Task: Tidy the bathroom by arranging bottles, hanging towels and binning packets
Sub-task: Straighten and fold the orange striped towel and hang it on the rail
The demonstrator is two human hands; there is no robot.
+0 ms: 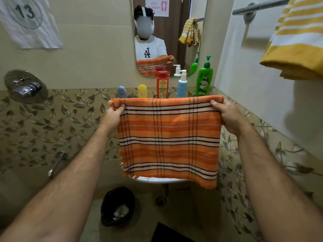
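Observation:
An orange striped towel (168, 140) hangs folded in front of me over the sink. My left hand (114, 114) pinches its top left corner and my right hand (227, 114) grips its top right corner, stretching the top edge level. Behind the towel a row of bottles stands on the sink ledge: a grey one (121, 92), a yellow one (142, 91), a red one (162, 84), a blue pump bottle (182, 84) and a green pump bottle (204, 79). A yellow striped towel (297, 41) hangs on the metal towel rail (260, 6) at the upper right.
The white sink's rim (162, 179) shows just below the towel. A black bin (118, 206) with crumpled waste stands on the floor at lower left of the sink. A shower mixer (25, 86) is on the left wall. A mirror (167, 35) hangs above the bottles.

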